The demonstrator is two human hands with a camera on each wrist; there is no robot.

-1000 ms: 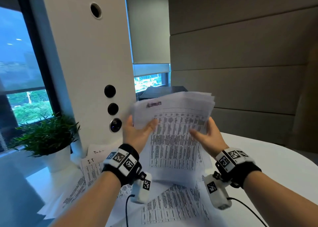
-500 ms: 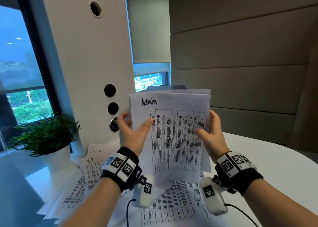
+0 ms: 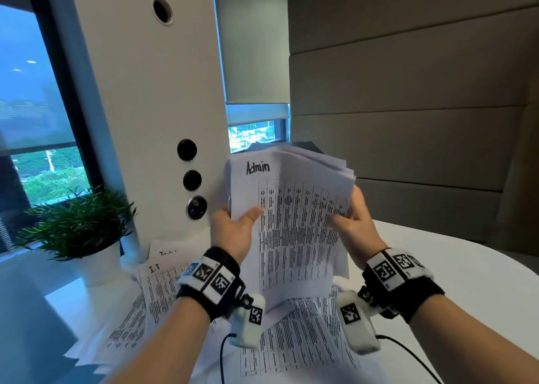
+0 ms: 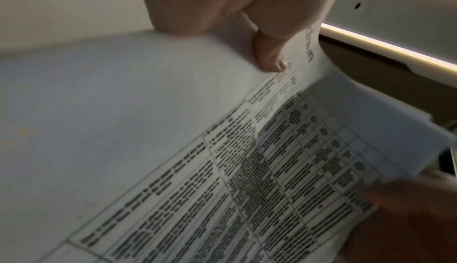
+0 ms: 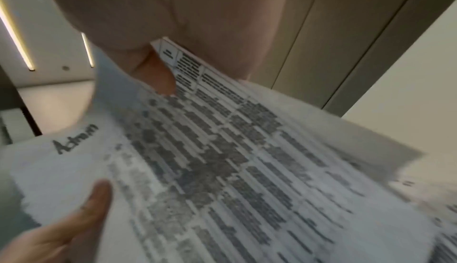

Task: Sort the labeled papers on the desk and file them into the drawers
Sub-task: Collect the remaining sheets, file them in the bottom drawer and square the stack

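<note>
I hold a stack of printed sheets (image 3: 294, 223) upright above the desk; the front sheet is headed "Admin" in black marker. My left hand (image 3: 237, 226) grips the stack's left edge, thumb across the front, which the left wrist view shows as the thumb (image 4: 268, 58) on the stack (image 4: 222, 169). My right hand (image 3: 354, 223) grips the right edge, where the sheets fan apart at the top corner; its thumb (image 5: 158, 75) lies on the printed stack (image 5: 222, 159). More printed sheets (image 3: 297, 337) lie on the white desk (image 3: 466, 281), one headed "IT" (image 3: 154, 268).
A potted green plant (image 3: 78, 226) stands at the desk's left by the window. A white column (image 3: 151, 121) with round black fittings rises behind the papers. A dark object (image 3: 306, 146) shows just behind the stack. Padded wall panels fill the right.
The stack was squared up upright half a second ago; now it tilts slightly and its top right corner fans apart. Both hands stay on its edges.
</note>
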